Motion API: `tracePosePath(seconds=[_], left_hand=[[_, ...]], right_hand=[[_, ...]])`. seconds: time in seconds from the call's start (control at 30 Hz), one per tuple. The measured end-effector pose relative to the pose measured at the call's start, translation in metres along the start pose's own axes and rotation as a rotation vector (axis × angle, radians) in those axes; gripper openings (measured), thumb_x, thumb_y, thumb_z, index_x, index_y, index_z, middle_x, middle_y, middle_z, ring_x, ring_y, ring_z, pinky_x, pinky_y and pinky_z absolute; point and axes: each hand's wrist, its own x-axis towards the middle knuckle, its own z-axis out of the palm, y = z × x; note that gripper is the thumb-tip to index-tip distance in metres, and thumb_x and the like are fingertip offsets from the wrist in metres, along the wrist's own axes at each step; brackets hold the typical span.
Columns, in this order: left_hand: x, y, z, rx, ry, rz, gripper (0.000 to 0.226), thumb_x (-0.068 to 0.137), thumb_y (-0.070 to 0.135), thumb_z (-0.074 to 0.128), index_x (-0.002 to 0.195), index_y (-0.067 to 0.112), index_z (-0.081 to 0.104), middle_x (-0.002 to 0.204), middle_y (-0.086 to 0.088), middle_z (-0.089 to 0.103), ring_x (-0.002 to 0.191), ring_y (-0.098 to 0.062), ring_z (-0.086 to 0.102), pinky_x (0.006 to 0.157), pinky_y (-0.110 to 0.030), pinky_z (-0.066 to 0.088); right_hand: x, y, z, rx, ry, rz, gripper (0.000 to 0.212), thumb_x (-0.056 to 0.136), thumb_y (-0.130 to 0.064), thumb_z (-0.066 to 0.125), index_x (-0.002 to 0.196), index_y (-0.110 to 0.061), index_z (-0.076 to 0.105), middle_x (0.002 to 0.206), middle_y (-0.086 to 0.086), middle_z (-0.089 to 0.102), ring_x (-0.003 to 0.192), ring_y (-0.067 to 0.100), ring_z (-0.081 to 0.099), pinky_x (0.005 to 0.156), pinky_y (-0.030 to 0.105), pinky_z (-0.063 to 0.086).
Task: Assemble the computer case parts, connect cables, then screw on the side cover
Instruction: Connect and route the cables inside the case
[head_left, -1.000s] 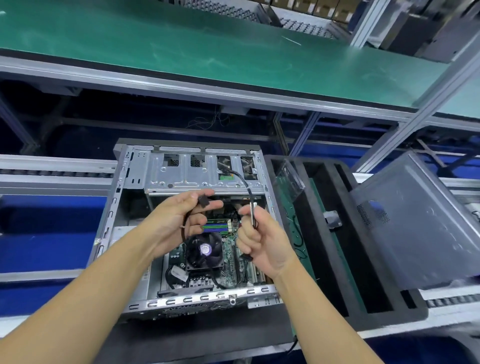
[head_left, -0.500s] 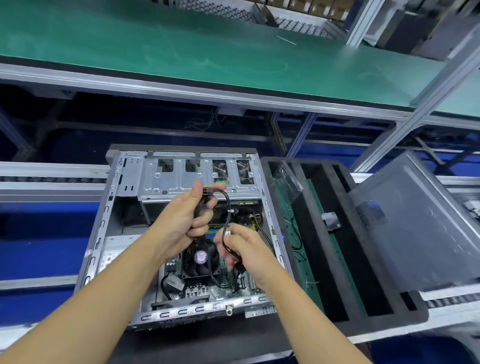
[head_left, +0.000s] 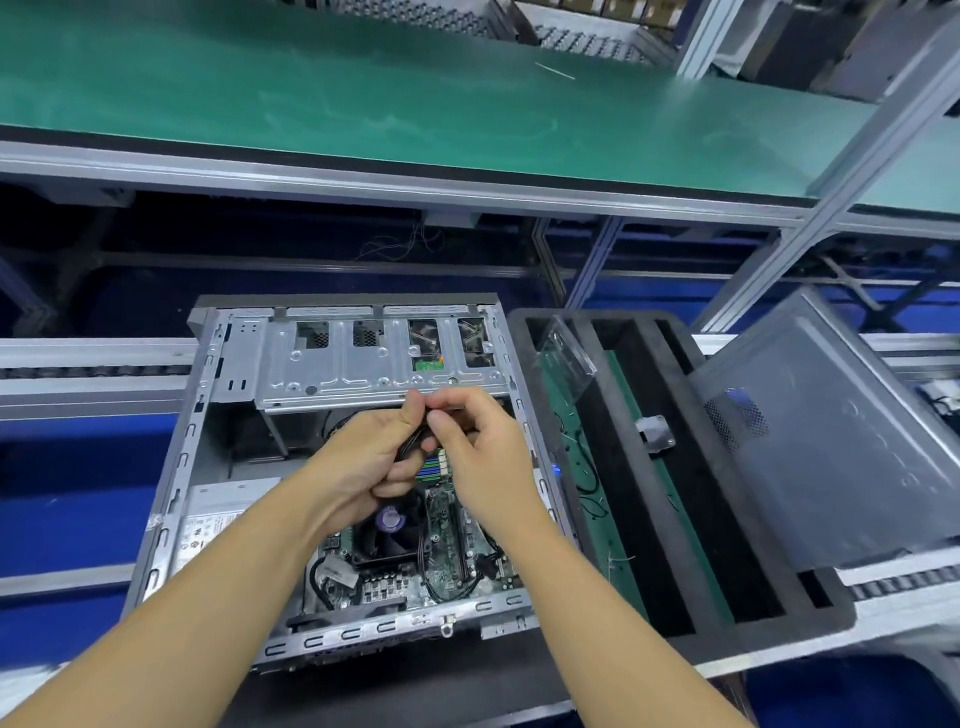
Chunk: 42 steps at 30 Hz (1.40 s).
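Observation:
An open grey computer case (head_left: 171, 499) lies on its side in front of me, its motherboard and black CPU fan (head_left: 390, 535) showing. My left hand (head_left: 363, 462) and my right hand (head_left: 480, 452) meet over the case middle, just below the silver drive cage (head_left: 363, 369). Both pinch a thin black cable (head_left: 415, 449) between fingers and thumbs; most of the cable is hidden by the hands. The grey side cover (head_left: 841, 447) leans tilted at the right.
A black foam tray (head_left: 691, 525) with long slots stands right of the case, holding a green strip and a clear plastic piece (head_left: 566, 353). A green-topped bench (head_left: 415, 104) runs across the back. Roller rails (head_left: 78, 371) lie left and right.
My right hand rose from lower in the case up to my left hand. Both now pinch the cable close together near the drive cage, and the loose cable loop is gathered in.

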Motion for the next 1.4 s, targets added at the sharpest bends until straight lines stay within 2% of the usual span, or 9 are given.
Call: tracePosePath(seconds=[0.17, 0.3, 0.43, 0.53, 0.67, 0.83, 0.93, 1.17, 1.4], left_hand=[[0.001, -0.004, -0.005, -0.003, 0.032, -0.082, 0.052, 0.081, 0.056, 0.061, 0.089, 0.005, 0.059, 0.062, -0.001, 0.045, 0.042, -0.006, 0.024, 0.033, -0.016, 0.018], [-0.003, 0.0, -0.018, -0.013, 0.152, -0.021, 0.043, 0.089, 0.046, 0.061, 0.105, 0.006, 0.057, 0.07, -0.001, 0.051, 0.047, -0.006, 0.029, 0.034, -0.016, 0.022], [-0.014, 0.021, -0.061, -0.029, 0.388, 0.183, 0.012, 0.097, 0.018, 0.055, 0.103, 0.009, 0.06, 0.072, -0.001, 0.055, 0.049, -0.008, 0.034, 0.037, -0.019, 0.027], [-0.023, 0.025, -0.082, -0.037, 0.527, 0.201, 0.018, 0.094, 0.007, 0.045, 0.097, 0.009, 0.062, 0.071, -0.003, 0.058, 0.045, -0.008, 0.036, 0.036, -0.02, 0.026], [-0.028, 0.014, -0.084, 0.335, 0.595, 0.041, 0.025, 0.104, 0.018, 0.037, 0.097, 0.014, 0.061, 0.076, -0.003, 0.073, 0.042, -0.01, 0.048, 0.041, -0.025, 0.039], [-0.032, 0.013, -0.085, 0.916, 0.629, 0.182, 0.027, 0.101, 0.032, 0.037, 0.086, 0.031, 0.06, 0.071, 0.02, 0.072, 0.054, 0.002, 0.058, 0.055, -0.025, 0.041], [-0.034, 0.005, -0.089, 0.996, 0.617, 0.164, 0.029, 0.1, 0.035, 0.035, 0.09, 0.033, 0.062, 0.072, 0.022, 0.071, 0.065, -0.001, 0.06, 0.066, -0.029, 0.048], [-0.034, -0.004, -0.09, 1.167, 0.613, 0.168, 0.03, 0.099, 0.039, 0.03, 0.093, 0.037, 0.06, 0.075, 0.025, 0.07, 0.061, -0.001, 0.059, 0.056, -0.025, 0.04], [-0.028, -0.009, -0.091, 1.493, 0.549, 0.033, 0.037, 0.101, 0.031, 0.029, 0.104, 0.026, 0.066, 0.091, 0.003, 0.067, 0.084, -0.024, 0.057, 0.071, -0.034, 0.031]], right_hand=[[-0.009, 0.011, 0.003, -0.06, -0.039, 0.037, 0.026, 0.098, -0.01, 0.062, 0.108, -0.034, 0.065, 0.102, -0.022, 0.07, 0.09, 0.006, 0.069, 0.086, 0.026, 0.056], [0.002, 0.005, -0.006, -0.067, 0.054, 0.077, 0.028, 0.098, -0.004, 0.063, 0.101, -0.032, 0.066, 0.092, -0.011, 0.072, 0.082, 0.005, 0.069, 0.082, 0.026, 0.056], [0.027, 0.003, -0.016, -0.381, -0.048, 0.125, 0.01, 0.097, -0.02, 0.069, 0.104, -0.023, 0.062, 0.076, -0.005, 0.07, 0.055, 0.009, 0.065, 0.063, 0.033, 0.057], [0.043, 0.007, 0.0, -0.74, -0.241, 0.126, 0.017, 0.097, -0.027, 0.071, 0.1, -0.012, 0.064, 0.082, 0.004, 0.07, 0.071, 0.021, 0.066, 0.066, 0.036, 0.056], [0.047, 0.017, 0.038, -0.968, -0.487, 0.065, 0.015, 0.1, -0.013, 0.065, 0.112, -0.005, 0.065, 0.108, 0.015, 0.068, 0.097, 0.033, 0.063, 0.083, 0.045, 0.054], [0.043, 0.034, 0.063, -1.121, -0.57, 0.089, 0.043, 0.083, 0.023, 0.054, 0.12, 0.002, 0.063, 0.116, 0.021, 0.062, 0.1, 0.038, 0.065, 0.084, 0.049, 0.056], [0.046, 0.042, 0.072, -1.185, -0.532, 0.095, 0.042, 0.083, 0.023, 0.054, 0.117, 0.002, 0.065, 0.113, 0.02, 0.06, 0.098, 0.04, 0.065, 0.076, 0.045, 0.053], [0.059, 0.063, 0.092, -1.277, -0.435, 0.153, 0.019, 0.086, 0.019, 0.057, 0.089, 0.0, 0.061, 0.075, 0.009, 0.05, 0.083, 0.035, 0.064, 0.065, 0.036, 0.043], [0.067, 0.074, 0.096, -1.227, -0.405, 0.186, 0.018, 0.09, 0.015, 0.055, 0.1, 0.004, 0.064, 0.094, 0.023, 0.067, 0.089, 0.041, 0.066, 0.069, 0.04, 0.047]])
